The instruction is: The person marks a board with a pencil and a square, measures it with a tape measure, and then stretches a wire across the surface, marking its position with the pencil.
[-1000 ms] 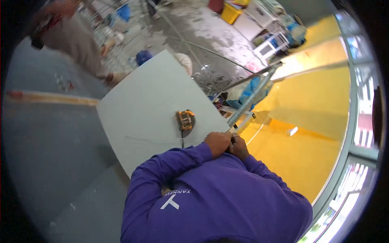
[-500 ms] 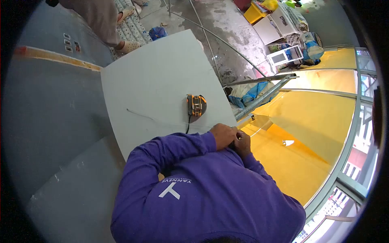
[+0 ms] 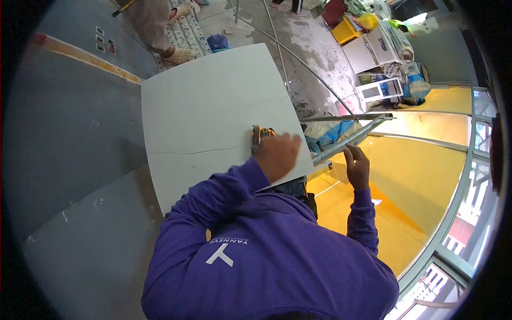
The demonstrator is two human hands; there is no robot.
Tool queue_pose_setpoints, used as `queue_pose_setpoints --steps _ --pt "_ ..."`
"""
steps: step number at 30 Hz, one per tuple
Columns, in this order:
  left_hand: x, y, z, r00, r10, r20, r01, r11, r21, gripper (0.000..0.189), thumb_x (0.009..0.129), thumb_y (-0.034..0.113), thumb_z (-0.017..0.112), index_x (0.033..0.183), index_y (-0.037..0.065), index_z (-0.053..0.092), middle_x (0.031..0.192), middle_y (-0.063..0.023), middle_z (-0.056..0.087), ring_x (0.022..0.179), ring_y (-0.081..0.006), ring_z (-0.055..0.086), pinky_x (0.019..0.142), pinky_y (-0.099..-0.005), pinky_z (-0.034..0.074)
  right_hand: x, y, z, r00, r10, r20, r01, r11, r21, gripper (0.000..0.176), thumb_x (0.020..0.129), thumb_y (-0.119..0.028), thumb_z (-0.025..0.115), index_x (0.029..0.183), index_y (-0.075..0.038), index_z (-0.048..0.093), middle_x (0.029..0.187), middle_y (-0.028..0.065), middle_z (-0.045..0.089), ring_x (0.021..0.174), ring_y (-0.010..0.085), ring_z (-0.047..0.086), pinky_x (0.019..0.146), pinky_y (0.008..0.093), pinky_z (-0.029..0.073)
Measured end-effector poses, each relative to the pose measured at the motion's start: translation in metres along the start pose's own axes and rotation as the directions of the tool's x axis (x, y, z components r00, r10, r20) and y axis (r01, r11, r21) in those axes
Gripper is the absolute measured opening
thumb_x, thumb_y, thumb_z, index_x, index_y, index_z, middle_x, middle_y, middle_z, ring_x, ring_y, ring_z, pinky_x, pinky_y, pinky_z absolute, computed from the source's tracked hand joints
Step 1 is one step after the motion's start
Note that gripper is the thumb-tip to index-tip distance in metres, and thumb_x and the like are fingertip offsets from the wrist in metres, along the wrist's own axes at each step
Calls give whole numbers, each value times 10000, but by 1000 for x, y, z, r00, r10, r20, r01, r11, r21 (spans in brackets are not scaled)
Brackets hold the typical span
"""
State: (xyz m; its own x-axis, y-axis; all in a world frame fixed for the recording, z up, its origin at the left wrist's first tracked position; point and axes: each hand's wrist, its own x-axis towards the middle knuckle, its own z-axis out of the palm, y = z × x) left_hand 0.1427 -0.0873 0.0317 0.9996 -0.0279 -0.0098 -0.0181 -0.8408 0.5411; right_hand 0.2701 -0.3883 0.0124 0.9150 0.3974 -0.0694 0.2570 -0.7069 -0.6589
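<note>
My left hand (image 3: 278, 157) is closed above the right part of a white board (image 3: 208, 106), its fingers blurred; whatever it may hold cannot be made out. Beneath and behind it lies a black and orange tape measure (image 3: 258, 133), partly covered by the hand. A thin dark string-like line (image 3: 208, 150) crosses the board to the left of this hand. My right hand (image 3: 358, 168) is raised beyond the board's right edge, close to a metal pipe (image 3: 346, 140). Its thumb and forefinger are pinched together, and anything between them is too small to name.
Scaffold tubes (image 3: 304, 60) run past the board's right side. Yellow sheeting (image 3: 410, 176) covers the area at right. Another person's leg (image 3: 146, 24) stands on a perforated metal plank (image 3: 186, 34) at upper left. A grey wall (image 3: 80, 122) borders the left.
My hands were together at the board's near right edge and are now apart. The left moved up and left over the tape measure; the right moved up and right toward the pipe.
</note>
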Motion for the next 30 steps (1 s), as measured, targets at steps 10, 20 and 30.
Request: queue_pose_setpoints --steps 10,20,30 --pt "-9 -156 -12 853 -512 -103 522 833 182 180 1020 260 544 1031 120 657 857 -172 737 804 -386 729 717 -539 565 26 -125 101 799 -529 284 561 827 -38 626 838 -362 836 1349 -75 614 1238 198 640 1049 378 669 884 452 554" --pt "-38 -158 10 845 -438 -307 470 882 35 190 990 278 624 1120 219 749 839 -108 714 770 -339 708 665 -476 567 44 -150 151 823 -546 158 548 836 28 621 903 -372 773 1370 -26 556 1286 230 615 1153 414 620 981 480 495" --pt "-43 -140 16 822 -289 -491 388 915 110 197 896 234 716 1083 226 777 789 -68 649 765 -274 659 645 -425 545 84 -182 186 717 -617 324 660 751 -30 302 953 -223 695 1222 -85 686 1136 131 704 1009 323 689 886 444 530"
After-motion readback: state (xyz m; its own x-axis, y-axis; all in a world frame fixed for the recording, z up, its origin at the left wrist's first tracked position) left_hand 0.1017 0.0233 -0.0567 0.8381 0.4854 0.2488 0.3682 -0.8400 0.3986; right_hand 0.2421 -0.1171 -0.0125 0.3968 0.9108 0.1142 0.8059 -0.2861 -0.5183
